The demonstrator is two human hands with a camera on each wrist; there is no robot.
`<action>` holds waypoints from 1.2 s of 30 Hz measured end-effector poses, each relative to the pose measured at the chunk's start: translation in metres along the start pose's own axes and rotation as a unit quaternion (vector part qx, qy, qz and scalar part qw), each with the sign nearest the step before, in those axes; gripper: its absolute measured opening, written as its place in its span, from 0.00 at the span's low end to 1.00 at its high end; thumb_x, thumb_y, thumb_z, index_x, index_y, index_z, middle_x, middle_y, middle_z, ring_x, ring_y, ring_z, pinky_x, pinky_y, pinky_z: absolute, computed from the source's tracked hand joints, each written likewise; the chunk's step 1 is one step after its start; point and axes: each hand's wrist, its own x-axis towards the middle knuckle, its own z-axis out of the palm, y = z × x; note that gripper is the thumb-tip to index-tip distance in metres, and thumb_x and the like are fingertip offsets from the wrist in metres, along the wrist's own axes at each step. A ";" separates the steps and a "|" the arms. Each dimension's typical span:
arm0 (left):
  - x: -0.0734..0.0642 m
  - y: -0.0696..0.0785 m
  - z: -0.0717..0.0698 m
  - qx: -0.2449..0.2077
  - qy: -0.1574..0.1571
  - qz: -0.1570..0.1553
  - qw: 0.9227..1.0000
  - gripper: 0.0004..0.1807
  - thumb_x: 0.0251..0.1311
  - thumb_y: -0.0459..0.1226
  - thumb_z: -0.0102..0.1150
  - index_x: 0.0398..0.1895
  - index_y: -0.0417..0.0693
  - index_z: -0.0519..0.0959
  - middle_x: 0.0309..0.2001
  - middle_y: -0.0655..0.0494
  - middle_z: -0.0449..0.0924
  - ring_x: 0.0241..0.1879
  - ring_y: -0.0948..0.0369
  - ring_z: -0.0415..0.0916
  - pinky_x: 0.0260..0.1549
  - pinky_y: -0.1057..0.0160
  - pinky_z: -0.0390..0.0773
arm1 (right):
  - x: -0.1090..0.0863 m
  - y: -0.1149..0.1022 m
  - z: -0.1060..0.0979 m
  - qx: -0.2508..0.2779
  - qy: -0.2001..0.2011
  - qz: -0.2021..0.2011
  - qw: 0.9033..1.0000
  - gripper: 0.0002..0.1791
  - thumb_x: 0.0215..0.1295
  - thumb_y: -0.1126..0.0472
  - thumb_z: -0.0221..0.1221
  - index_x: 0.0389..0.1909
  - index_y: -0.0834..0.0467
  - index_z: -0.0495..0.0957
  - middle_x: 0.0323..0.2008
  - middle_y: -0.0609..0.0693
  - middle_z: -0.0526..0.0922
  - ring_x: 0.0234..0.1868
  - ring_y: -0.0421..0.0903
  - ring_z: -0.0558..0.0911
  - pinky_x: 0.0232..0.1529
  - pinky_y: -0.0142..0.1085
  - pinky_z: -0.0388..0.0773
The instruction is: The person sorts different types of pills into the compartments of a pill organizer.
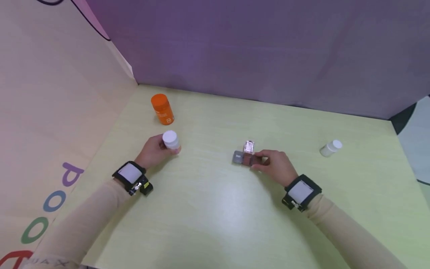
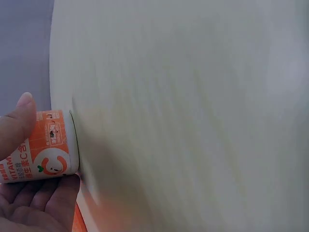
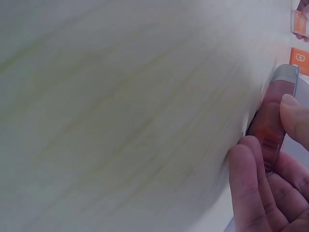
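My left hand grips a small vitamin C bottle by its sides. Its lid is white, and an orange and white label shows in the left wrist view. Thumb and fingers of my right hand pinch the right end of a cluster of small square compartments on the table. One square is grey, others reddish brown, and a shiny pinkish one stands out at the far side. Seen from the right wrist, the reddish, partly see-through row ends in grey. Fingers hide part of it.
Behind the left hand, an orange jar with an orange lid stands upright. A small white bottle is on the right side of the pale table. A purple cloth backdrop borders the far edge, and a pale printed panel the left.
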 end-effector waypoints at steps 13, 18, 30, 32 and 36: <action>-0.029 0.048 0.074 0.006 -0.150 0.044 0.988 0.30 0.54 0.34 0.76 0.61 0.42 0.78 0.59 0.49 0.82 0.61 0.52 0.77 0.64 0.48 0.73 | 0.000 -0.001 0.002 -0.010 0.004 -0.002 1.000 0.23 0.60 0.61 0.73 0.54 0.65 0.82 0.43 0.59 0.87 0.34 0.47 0.84 0.35 0.39 0.82; -0.042 0.063 0.098 0.028 -0.193 0.061 0.979 0.30 0.53 0.35 0.78 0.60 0.44 0.79 0.57 0.52 0.83 0.60 0.56 0.77 0.63 0.51 0.74 | 0.002 -0.002 0.003 -0.011 0.006 -0.007 1.000 0.23 0.60 0.61 0.72 0.54 0.66 0.82 0.43 0.60 0.87 0.33 0.47 0.84 0.34 0.39 0.82; -0.051 0.095 0.142 0.090 -0.257 0.139 0.952 0.31 0.54 0.39 0.77 0.61 0.45 0.78 0.57 0.54 0.83 0.59 0.62 0.77 0.62 0.60 0.74 | 0.001 -0.003 0.004 -0.022 0.014 -0.016 1.000 0.24 0.60 0.60 0.72 0.55 0.65 0.81 0.44 0.61 0.87 0.35 0.49 0.85 0.38 0.43 0.84; -0.050 0.097 0.148 0.084 -0.274 0.146 0.947 0.29 0.54 0.39 0.77 0.60 0.46 0.78 0.56 0.57 0.83 0.57 0.65 0.77 0.61 0.64 0.74 | 0.001 -0.004 0.004 -0.024 0.016 -0.019 0.999 0.24 0.60 0.60 0.72 0.55 0.65 0.82 0.43 0.60 0.88 0.34 0.49 0.85 0.37 0.42 0.84; -0.049 0.102 0.155 0.057 -0.304 0.139 0.941 0.26 0.55 0.37 0.76 0.57 0.49 0.80 0.53 0.62 0.84 0.55 0.70 0.77 0.60 0.67 0.73 | -0.001 -0.004 0.004 -0.027 0.015 -0.019 0.999 0.24 0.61 0.59 0.72 0.56 0.64 0.82 0.40 0.58 0.88 0.32 0.46 0.84 0.34 0.39 0.82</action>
